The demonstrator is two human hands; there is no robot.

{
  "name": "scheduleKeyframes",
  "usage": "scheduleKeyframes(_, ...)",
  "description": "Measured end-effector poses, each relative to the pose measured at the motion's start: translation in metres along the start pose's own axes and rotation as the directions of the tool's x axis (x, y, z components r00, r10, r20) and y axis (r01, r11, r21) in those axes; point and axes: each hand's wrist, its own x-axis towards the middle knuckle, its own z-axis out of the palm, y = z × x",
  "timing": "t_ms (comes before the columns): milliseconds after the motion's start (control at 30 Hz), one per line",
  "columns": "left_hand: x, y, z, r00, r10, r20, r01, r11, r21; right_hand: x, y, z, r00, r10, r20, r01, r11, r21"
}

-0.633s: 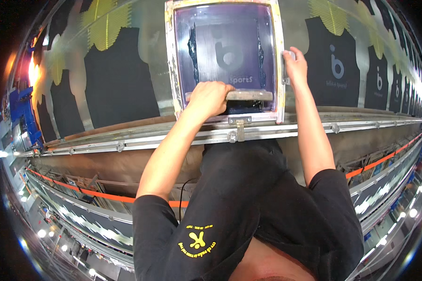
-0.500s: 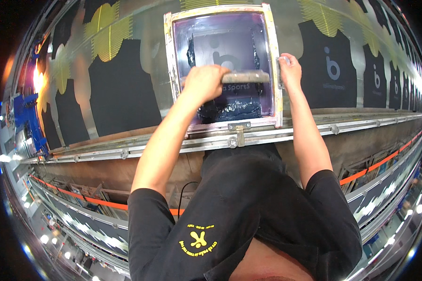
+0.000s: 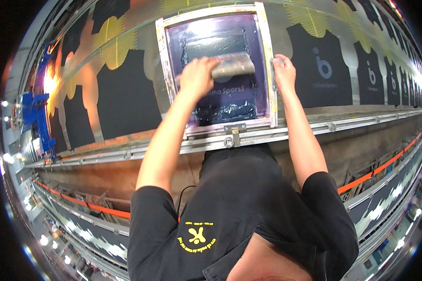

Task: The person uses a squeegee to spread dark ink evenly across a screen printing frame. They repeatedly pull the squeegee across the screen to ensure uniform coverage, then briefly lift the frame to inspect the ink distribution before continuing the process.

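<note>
My left hand [image 3: 196, 79] is closed around the left end of a squeegee [image 3: 234, 65] with a broad, worn, pale grip. The squeegee lies crosswise inside a printing screen [image 3: 162, 56], whose frame is stained white and yellow. Dark wet ink [image 3: 227, 110] makes a thick band on the mesh at the near end, and more ink lies beyond the squeegee. Pale lettering shows through the mesh between the two. At the screen's right side, my right hand [image 3: 284, 74] has its fingers curled at a small metal piece on the frame's edge; their grip is partly hidden.
Black shirt panels [image 3: 123, 93] lie in a row along the long table; the right-hand panels [image 3: 320, 68] bear a pale print. A metal rail [image 3: 309, 127] with stops runs along the near edge, where a bracket [image 3: 235, 133] meets the screen. Blue equipment [image 3: 34, 112] stands far left.
My left hand has pushed the squeegee farther from me over the mesh, uncovering more of the lettering. The squeegee's broad face now shows more. My right hand stays at the frame's right side.
</note>
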Motion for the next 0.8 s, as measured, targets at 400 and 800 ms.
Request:
scheduleKeyframes(400, -0.176, 0.035, 0.042, 0.994, 0.106, -0.013, -0.107, 0.978, -0.178, 0.001, -0.064, 0.002, 1.0, -0.015, 0.008, 0.014, 0.991, 0.13)
scheduleKeyframes(800, -0.296, -0.209, -0.051, 0.994, -0.049, 0.097, 0.065, 0.982, -0.175, -0.162, -0.131, 0.248, 0.997, -0.035, 0.062, 0.022, 0.98, 0.2)
